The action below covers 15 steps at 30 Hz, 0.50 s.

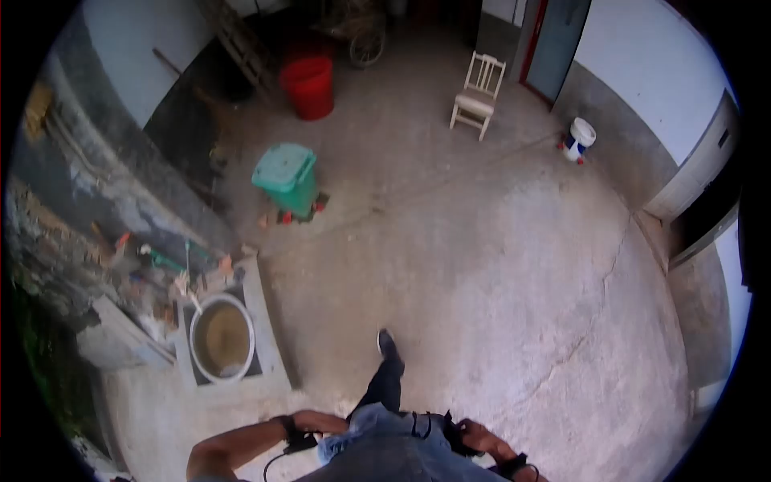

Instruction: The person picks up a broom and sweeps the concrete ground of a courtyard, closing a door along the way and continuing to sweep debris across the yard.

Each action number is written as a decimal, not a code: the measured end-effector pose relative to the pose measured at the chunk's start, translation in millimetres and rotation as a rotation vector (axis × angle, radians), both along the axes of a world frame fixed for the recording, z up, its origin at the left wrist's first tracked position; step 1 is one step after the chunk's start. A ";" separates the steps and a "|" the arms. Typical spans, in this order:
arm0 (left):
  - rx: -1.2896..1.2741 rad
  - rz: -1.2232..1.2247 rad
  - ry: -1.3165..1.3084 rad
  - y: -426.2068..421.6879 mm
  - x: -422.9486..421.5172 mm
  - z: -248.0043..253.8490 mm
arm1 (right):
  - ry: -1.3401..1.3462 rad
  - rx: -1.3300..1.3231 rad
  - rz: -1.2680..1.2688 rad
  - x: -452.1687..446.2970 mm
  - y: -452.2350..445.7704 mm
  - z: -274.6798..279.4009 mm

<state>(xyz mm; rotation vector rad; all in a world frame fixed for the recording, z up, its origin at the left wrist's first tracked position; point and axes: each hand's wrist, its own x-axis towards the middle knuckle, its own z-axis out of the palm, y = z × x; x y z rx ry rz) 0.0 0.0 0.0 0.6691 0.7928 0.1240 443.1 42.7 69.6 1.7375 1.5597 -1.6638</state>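
At the bottom of the head view, my left hand (320,421) rests against my waist beside the blue shirt (377,422). Its fingers are mostly hidden by the cloth, and a black device (300,442) with a cable hangs at that wrist. On the other side of my waist, my right hand (479,438) is curled against a dark item (454,434) whose kind is unclear. One dark shoe (387,344) shows ahead of me on the concrete floor.
A large round basin (251,347) of murky water sits in a concrete surround at left. Farther off stand a green lidded bin (289,181), a red tub (309,92), a wooden chair (479,98) and a white bucket (579,138). A doorway (707,209) opens at right.
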 end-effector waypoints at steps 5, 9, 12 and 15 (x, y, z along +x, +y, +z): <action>-0.311 0.080 0.047 106.6 -69.5 40.8 | 0.024 0.206 0.145 -70.4 108.8 7.8; -0.520 0.318 -0.091 161.1 -73.7 -28.5 | -0.160 0.237 0.411 -108.8 212.8 25.2; -0.205 0.199 -0.017 255.8 -58.1 23.0 | -0.074 0.403 0.567 -115.1 290.0 -1.3; -0.188 0.075 0.197 350.1 -60.0 85.9 | 0.164 0.093 0.580 -118.8 389.2 -14.5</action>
